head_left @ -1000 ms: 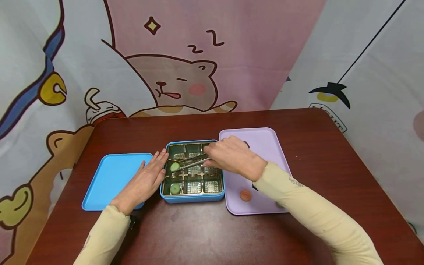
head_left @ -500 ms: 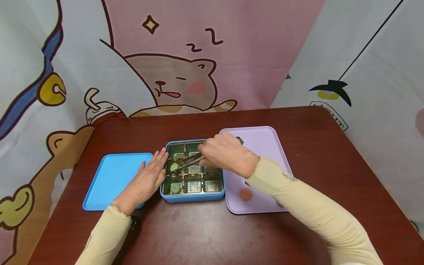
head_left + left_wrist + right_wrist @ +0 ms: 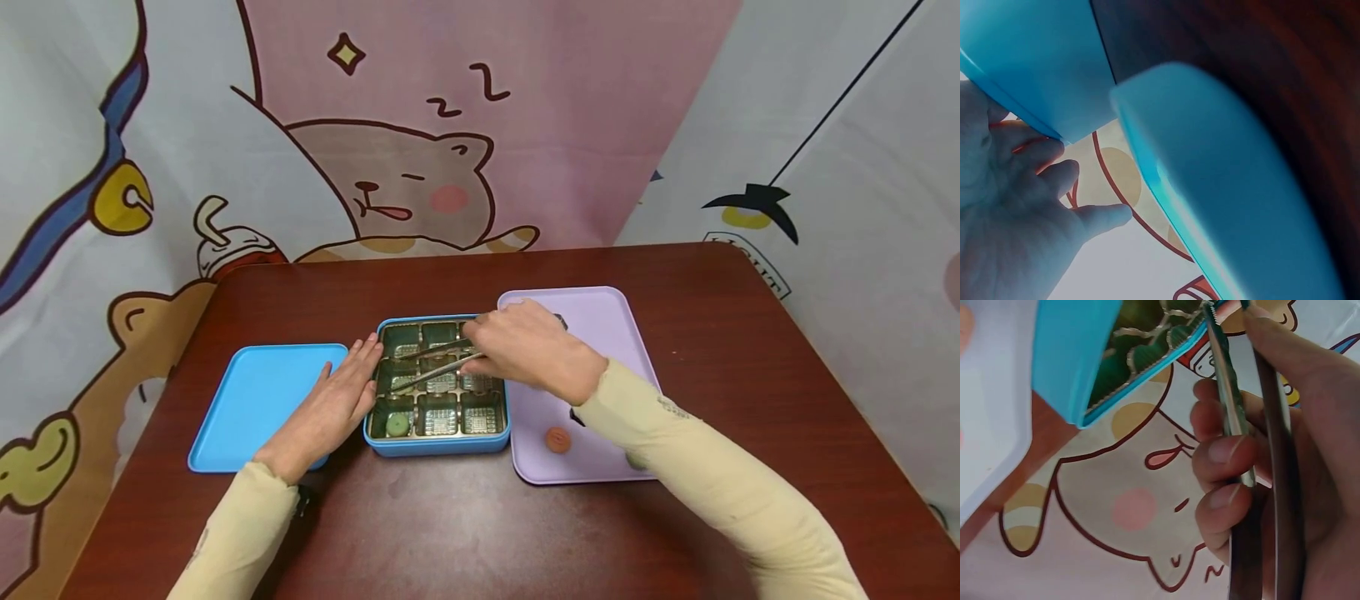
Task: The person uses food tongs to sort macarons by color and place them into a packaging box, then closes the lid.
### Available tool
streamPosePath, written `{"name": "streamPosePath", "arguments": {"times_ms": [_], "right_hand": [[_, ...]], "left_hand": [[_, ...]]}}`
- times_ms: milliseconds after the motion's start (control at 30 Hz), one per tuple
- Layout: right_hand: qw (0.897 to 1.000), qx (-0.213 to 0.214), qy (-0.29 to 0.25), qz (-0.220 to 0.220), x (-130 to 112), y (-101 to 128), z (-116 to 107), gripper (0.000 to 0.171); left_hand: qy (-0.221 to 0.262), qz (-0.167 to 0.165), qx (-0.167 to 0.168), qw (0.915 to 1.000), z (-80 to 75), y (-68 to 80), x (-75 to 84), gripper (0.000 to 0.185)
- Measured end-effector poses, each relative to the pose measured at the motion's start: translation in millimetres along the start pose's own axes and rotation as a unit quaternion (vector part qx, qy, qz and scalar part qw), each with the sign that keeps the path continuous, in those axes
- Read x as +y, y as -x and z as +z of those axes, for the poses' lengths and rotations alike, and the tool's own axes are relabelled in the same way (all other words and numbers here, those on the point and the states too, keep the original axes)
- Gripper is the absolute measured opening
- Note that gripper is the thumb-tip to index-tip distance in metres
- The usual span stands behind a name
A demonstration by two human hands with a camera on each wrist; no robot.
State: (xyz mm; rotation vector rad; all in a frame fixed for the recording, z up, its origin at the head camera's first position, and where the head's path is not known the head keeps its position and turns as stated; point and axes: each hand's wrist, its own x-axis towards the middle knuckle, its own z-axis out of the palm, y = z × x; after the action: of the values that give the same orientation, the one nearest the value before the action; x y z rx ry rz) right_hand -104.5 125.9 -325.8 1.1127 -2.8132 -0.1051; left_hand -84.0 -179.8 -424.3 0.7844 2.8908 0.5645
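Note:
A pair of metal tongs [image 3: 435, 374] is gripped in my right hand [image 3: 536, 350]. Its two arms stand apart over the left and middle columns of the blue box [image 3: 438, 448], tips near the middle-left compartment. In the right wrist view, curled fingers and the thumb wrap the tongs [image 3: 1282, 487]. My left hand [image 3: 326, 412] has straight fingers touching the box's left rim. One round green piece [image 3: 397, 424] lies in the front-left compartment of the gold divided insert [image 3: 459, 398]. The left wrist view shows the left hand [image 3: 1016, 187] with fingers against the blue wall.
Left of the box lies a flat blue lid [image 3: 258, 400], partly under the left forearm. A lilac tray [image 3: 540, 467] stands at the right, bearing a round orange-brown piece [image 3: 557, 439] and a greenish piece [image 3: 636, 460] half hidden by the right sleeve.
The tongs' arms have spread from nearly together to apart. The green piece that was at their tips in the middle-left compartment no longer shows. My left hand stays put.

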Motion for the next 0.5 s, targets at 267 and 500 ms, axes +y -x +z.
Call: {"name": "streamPosePath", "arguments": {"times_ms": [267,500], "right_hand": [[0.998,0.033,-0.05,0.027,13.9,31.6,8.4,0.041],[0.994,0.065,-0.073,0.059,23.9,70.1,4.7,0.048]], "left_hand": [[0.004,-0.002,-0.003,1.0,-0.2,-0.5,1.4,0.06],[0.012,-0.01,-0.006,0.9999,-0.7,0.1,1.6,0.059]]}}
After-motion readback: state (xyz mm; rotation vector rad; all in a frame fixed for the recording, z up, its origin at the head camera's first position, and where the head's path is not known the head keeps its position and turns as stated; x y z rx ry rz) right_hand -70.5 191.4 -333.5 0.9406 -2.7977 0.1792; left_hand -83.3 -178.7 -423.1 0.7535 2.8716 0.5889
